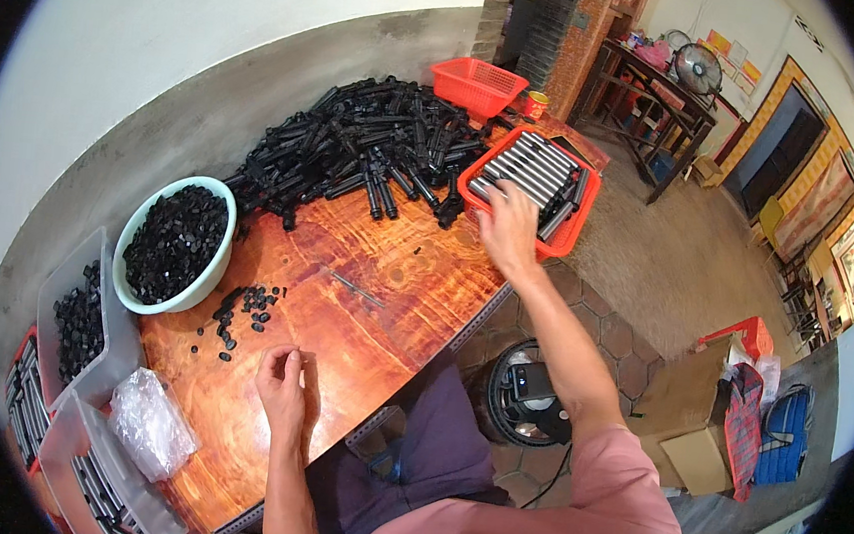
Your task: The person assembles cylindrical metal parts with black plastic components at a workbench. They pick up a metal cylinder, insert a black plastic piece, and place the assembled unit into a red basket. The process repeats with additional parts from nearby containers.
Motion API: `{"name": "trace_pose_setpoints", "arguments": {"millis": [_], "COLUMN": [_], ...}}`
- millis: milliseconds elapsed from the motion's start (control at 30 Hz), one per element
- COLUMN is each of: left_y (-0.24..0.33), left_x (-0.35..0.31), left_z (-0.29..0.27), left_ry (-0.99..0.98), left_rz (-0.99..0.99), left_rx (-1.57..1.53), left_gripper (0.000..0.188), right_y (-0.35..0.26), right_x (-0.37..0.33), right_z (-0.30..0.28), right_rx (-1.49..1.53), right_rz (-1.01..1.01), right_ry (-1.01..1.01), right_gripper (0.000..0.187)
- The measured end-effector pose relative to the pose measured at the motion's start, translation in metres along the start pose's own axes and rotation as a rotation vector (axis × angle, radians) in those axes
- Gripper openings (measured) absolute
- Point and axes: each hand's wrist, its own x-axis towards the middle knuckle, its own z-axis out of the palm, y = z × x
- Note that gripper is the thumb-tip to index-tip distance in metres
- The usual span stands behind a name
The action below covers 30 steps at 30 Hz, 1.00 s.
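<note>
Left hand (282,391) over near surface (371,338), right of loose black pieces (247,305): fingers loosely curled, nothing visibly held, small hidden piece cannot be ruled out. Right hand (510,228) at tubes (530,165) in red basket (568,240), far right; whether gripping, cannot tell. Advisable: pinch single tube, lift level, leave neighbours undisturbed. Tubes slim, straight, silvery with dark stretches, lying side by side.

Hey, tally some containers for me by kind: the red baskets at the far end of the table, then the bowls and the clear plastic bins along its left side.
Red baskets: 2
Bowl: 1
Clear plastic bins: 2
Total: 5
</note>
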Motion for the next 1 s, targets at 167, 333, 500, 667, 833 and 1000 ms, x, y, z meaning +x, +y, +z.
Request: {"name": "trace_pose_setpoints", "arguments": {"millis": [167, 333, 500, 667, 833, 1000], "left_y": [0.003, -0.010, -0.008, 0.007, 0.058, 0.174], "left_x": [0.002, 0.003, 0.006, -0.002, -0.035, -0.084], "left_z": [-0.002, -0.003, -0.003, 0.002, -0.014, -0.101], "left_ry": [0.017, 0.119, 0.100, 0.133, 0.105, 0.266], "left_rz": [0.024, -0.025, 0.072, 0.064, 0.389, 0.800], "left_rx": [0.091, -0.084, 0.331, -0.054, 0.367, 0.891], "left_gripper": [0.009, 0.008, 0.014, 0.016, 0.016, 0.021], "right_y": [-0.103, -0.190, -0.249, -0.265, -0.260, -0.263], "right_x": [-0.027, -0.070, -0.086, -0.099, -0.104, -0.106], "right_z": [-0.001, 0.027, 0.030, 0.040, 0.055, 0.053], "right_rx": [0.448, 0.718, 0.697, 0.740, 0.712, 0.737], "right_rz": [-0.267, -0.298, -0.441, -0.423, -0.537, -0.521], "right_ry": [0.023, -0.159, -0.112, -0.116, -0.106, -0.152], "right_gripper": [0.016, 0.013, 0.013, 0.009, 0.014, 0.018]}}
